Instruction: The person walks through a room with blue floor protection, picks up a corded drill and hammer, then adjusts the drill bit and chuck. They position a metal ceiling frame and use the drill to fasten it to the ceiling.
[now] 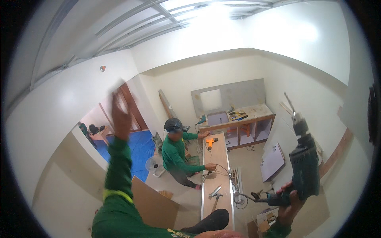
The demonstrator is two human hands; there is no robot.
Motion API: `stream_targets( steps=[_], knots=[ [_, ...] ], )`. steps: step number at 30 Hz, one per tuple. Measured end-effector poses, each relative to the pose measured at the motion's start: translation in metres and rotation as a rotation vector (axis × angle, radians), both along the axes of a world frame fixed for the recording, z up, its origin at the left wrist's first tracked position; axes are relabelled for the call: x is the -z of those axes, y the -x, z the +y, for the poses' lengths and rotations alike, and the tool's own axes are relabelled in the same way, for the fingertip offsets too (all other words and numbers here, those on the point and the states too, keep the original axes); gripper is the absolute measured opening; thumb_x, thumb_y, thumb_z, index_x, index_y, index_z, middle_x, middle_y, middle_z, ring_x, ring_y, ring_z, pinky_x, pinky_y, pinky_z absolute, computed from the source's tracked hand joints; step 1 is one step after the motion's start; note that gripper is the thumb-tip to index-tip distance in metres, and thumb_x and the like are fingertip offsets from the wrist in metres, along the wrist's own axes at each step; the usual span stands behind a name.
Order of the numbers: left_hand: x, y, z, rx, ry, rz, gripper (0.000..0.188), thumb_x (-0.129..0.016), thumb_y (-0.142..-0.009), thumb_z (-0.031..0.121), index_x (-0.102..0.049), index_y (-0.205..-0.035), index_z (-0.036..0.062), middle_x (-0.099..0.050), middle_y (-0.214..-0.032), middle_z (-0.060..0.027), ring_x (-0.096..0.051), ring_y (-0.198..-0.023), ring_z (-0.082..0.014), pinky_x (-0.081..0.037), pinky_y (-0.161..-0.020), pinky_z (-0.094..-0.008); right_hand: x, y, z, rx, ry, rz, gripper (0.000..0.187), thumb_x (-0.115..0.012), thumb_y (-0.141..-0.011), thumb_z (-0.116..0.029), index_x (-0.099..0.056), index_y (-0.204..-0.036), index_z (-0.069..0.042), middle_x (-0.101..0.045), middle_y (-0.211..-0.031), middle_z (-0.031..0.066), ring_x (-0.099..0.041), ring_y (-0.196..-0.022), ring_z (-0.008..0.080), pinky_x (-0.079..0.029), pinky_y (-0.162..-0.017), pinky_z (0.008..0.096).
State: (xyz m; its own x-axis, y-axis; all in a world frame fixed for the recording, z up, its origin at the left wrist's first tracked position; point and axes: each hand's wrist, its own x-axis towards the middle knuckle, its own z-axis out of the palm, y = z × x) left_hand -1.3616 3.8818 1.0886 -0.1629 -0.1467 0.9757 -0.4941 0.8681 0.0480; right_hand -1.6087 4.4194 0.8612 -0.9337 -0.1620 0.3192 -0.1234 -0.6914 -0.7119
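Observation:
My right hand (pixel 291 208) grips a dark green power drill (pixel 305 166) by its handle at the right. The drill stands nearly upright, its long bit (pixel 289 102) pointing up toward the ceiling and touching nothing. A cord runs from the handle's base toward the long board in the middle. At the left my left hand (pixel 121 115) is raised, blurred by motion, with fingers stretched upward and nothing visible in them. It is in front of the wall and the doorway, apart from any tool. My knee (pixel 218 220) is above the board's near end.
A co-worker in a green shirt (pixel 174 152) stands beside the long board (pixel 219 158), both hands at it. An orange drill (pixel 211 143) and a hammer (pixel 216 200) lie there. Beyond is a counter frame (pixel 238 127) with tools. Metal framing (pixel 139 20) spans the ceiling. A fan (pixel 154 164) stands left.

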Motion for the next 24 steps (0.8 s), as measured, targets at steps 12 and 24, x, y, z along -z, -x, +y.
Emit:
stream_targets(
  steps=[12, 24],
  knots=[
    [-0.385, 0.026, 0.129, 0.143, 0.887, 0.101, 0.052, -0.05, -0.112, 0.04, -0.05, -0.136, -0.0065, -0.064, -0.119, -0.0262, -0.068, -0.105, -0.0408, -0.054, -0.087, -0.0503, -0.193, 0.032, -0.184, -0.224, 0.434, 0.244, 0.054, -0.088, -0.074, -0.006, -0.063, -0.121, 0.005, -0.073, -0.093, 0.0211, -0.074, -0.078, 0.034, -0.067, -0.068, 0.0472],
    [-0.424, 0.006, 0.127, -0.513, 1.419, -0.017, 0.042, -0.062, -0.102, -0.002, -0.056, -0.144, 0.0007, -0.061, -0.093, -0.0143, -0.053, -0.059, -0.0198, -0.035, -0.05, -0.0362, -0.237, -0.013, -0.283, -0.707, 0.581, 0.172, 0.028, -0.066, -0.098, -0.021, -0.062, -0.112, 0.003, -0.065, -0.091, 0.0137, -0.073, -0.085, 0.0334, -0.066, -0.075, 0.0457]
  ],
)
